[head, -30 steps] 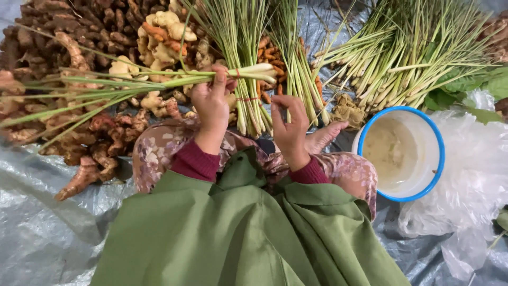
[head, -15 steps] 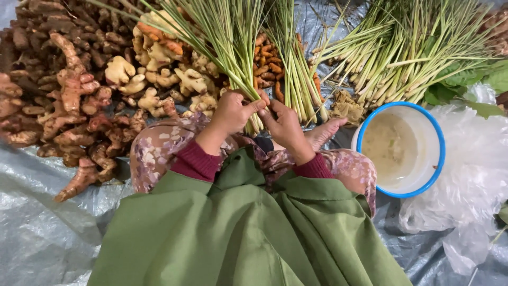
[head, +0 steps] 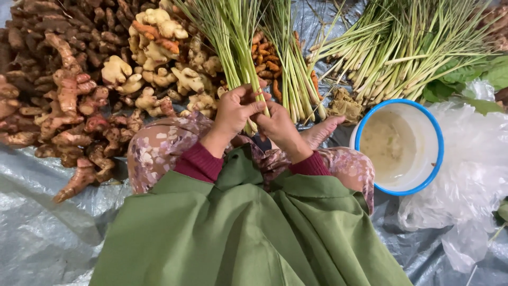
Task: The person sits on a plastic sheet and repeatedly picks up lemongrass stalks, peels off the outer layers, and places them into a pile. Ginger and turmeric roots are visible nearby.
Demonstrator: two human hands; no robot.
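Note:
A bundle of lemongrass stalks (head: 233,37) stands upright in front of me, its pale lower ends gripped by both hands. My left hand (head: 234,112) wraps the bundle's base from the left, thumb across the stalks. My right hand (head: 279,128) presses against the same base from the right, fingers curled in. A second lemongrass bundle (head: 292,69) lies just right of the held one. My knees in floral cloth and a green garment fill the lower middle.
Heaps of brown and pale ginger-like roots (head: 79,85) cover the left. A big loose pile of lemongrass (head: 413,47) lies at top right. A white bowl with a blue rim (head: 429,125) sits right, beside clear plastic bags (head: 471,175). A grey tarp (head: 37,233) covers the ground.
The bundle, held sideways across the roots a second ago, has been swung upright. Both hands have come together around its base.

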